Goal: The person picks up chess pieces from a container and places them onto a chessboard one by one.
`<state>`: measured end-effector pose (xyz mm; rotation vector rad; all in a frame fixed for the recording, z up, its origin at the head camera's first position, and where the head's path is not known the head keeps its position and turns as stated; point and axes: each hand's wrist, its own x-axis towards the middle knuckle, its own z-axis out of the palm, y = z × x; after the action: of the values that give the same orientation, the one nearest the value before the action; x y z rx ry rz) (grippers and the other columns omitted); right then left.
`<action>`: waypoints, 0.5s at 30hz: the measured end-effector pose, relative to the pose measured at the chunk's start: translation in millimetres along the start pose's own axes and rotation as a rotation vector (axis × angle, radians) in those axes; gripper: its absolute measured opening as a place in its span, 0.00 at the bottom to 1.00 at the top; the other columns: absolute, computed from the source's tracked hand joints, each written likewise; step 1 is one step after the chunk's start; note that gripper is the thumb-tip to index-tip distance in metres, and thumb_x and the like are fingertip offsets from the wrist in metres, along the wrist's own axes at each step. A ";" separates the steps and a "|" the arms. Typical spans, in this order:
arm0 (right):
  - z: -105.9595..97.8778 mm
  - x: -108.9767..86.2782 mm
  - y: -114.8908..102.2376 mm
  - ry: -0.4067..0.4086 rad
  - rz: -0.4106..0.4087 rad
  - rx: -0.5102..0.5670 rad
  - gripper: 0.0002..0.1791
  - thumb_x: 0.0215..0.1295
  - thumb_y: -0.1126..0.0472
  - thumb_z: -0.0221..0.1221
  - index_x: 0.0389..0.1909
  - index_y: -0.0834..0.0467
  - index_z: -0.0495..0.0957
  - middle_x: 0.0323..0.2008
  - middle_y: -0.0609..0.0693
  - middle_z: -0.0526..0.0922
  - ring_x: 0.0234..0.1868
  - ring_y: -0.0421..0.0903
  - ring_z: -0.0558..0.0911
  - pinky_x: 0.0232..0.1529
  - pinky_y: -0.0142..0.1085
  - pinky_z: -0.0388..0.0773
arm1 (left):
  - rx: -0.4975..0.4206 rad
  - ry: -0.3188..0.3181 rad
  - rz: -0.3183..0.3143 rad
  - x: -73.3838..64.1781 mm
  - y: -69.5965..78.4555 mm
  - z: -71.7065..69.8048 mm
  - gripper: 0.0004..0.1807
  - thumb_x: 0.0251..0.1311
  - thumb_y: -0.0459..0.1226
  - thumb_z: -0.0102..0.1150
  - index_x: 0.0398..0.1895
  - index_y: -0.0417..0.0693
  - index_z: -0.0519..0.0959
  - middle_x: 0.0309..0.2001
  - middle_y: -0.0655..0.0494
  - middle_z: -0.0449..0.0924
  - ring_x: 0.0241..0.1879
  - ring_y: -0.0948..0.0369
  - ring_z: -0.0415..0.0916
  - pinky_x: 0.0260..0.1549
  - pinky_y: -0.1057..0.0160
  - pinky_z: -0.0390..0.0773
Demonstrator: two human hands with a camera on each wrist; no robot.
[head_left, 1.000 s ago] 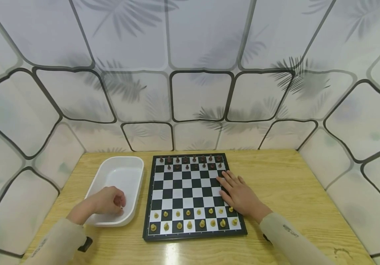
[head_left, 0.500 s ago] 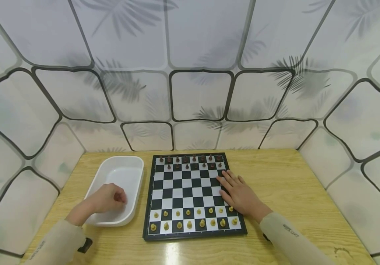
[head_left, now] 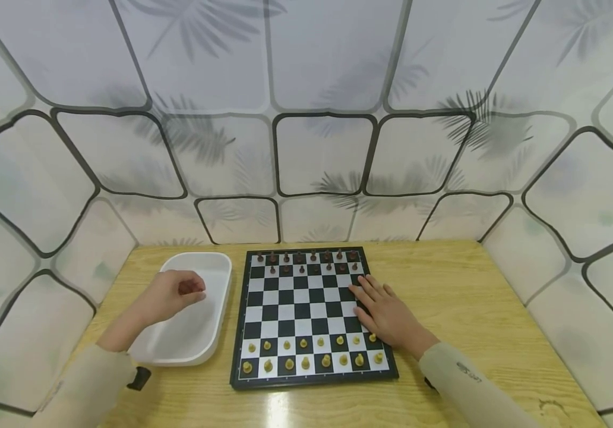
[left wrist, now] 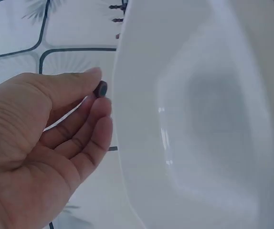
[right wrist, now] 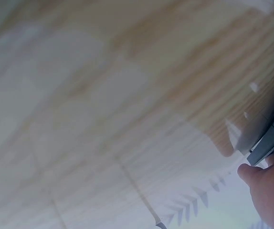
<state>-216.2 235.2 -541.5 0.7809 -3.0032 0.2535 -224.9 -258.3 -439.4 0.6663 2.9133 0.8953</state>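
Above the white plastic basin, my left hand pinches a small dark chess piece between thumb and fingertips. Only the piece's end shows in the left wrist view; in the head view the fingers hide it. My right hand rests with fingers spread on the right edge of the black-and-white chessboard. Two rows of dark red chess pieces stand at the board's far side. Yellow chess pieces stand in two rows at the near side.
The board and basin lie side by side on a light wooden table, with a narrow gap between them. Patterned wall panels enclose the table at the back and both sides. Bare wood stretches right of the board.
My left hand has risen from the basin's bottom and moved away from the near end, with the chess piece in its fingertips. The right hand and the board have stayed put.
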 end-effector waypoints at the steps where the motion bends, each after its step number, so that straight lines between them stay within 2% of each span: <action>1: 0.0 0.0 -0.1 0.000 0.001 -0.001 0.34 0.83 0.42 0.46 0.82 0.53 0.62 0.82 0.60 0.60 0.83 0.61 0.57 0.76 0.65 0.61 | 0.000 0.020 -0.003 1.4 1.0 -1.0 0.02 0.64 0.32 0.71 0.36 0.46 0.86 0.32 0.60 0.86 0.32 0.68 0.80 0.33 0.67 0.81; 6: -1.4 -0.2 -0.4 0.003 -0.001 -0.004 0.33 0.83 0.42 0.46 0.81 0.53 0.62 0.82 0.60 0.60 0.83 0.61 0.58 0.76 0.65 0.62 | -0.004 0.102 -0.031 8.8 8.7 -2.7 0.05 0.67 0.34 0.70 0.43 0.43 0.87 0.37 0.55 0.89 0.37 0.59 0.86 0.37 0.64 0.84; 15: -0.2 -0.4 -0.5 -0.004 0.008 0.003 0.34 0.83 0.41 0.45 0.82 0.52 0.62 0.82 0.59 0.59 0.84 0.61 0.57 0.77 0.65 0.61 | -0.051 0.107 -0.085 28.5 16.7 3.1 0.11 0.70 0.36 0.67 0.50 0.40 0.86 0.42 0.49 0.90 0.41 0.55 0.88 0.40 0.56 0.86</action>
<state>-215.6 235.0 -541.3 0.7708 -3.0107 0.2572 -243.7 -232.7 -430.0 0.5019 2.9736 1.0214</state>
